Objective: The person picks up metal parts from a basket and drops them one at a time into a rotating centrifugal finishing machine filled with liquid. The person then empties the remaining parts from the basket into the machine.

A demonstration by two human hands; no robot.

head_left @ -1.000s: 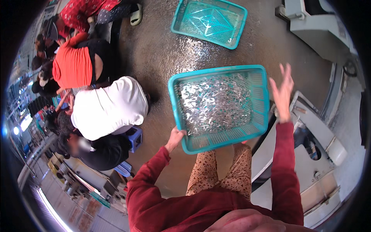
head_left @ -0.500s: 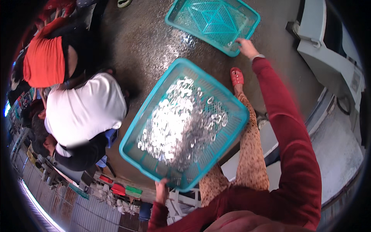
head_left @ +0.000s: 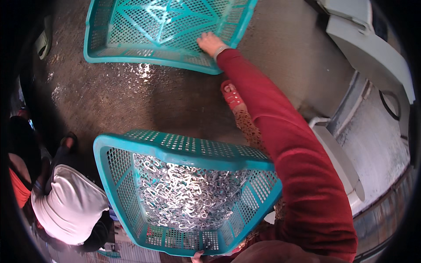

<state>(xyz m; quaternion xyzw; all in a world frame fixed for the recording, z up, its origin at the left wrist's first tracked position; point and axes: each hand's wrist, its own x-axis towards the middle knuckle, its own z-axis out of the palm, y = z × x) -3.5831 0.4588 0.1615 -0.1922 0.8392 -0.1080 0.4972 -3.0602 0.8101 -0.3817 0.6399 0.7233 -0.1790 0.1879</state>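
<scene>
A turquoise plastic basket (head_left: 131, 160) full of loose, shiny metal hook- or link-like pieces (head_left: 180, 193) is held tilted low in front of me. My left hand (head_left: 198, 256) has closed on its lower rim; most of that hand is hidden below the basket. Close to its right side passes my right forearm in a red sleeve. Farther off is a second turquoise basket (head_left: 153, 61), with nothing in it. My right hand (head_left: 211, 43) reaches over its near right corner, fingers curled against the inside; exactly how they grip is partly hidden.
The floor (head_left: 184, 105) is wet and brown. A person in a white shirt (head_left: 70, 206) bends over at the lower left, with another in orange behind. Pale grey machinery (head_left: 372, 57) stands on the right. My foot in a red sandal (head_left: 232, 95) is below my right arm.
The full basket now sits lower in view and tilts more steeply. The empty basket appears larger and farther left, my right hand still at its corner. The whole view has shifted.
</scene>
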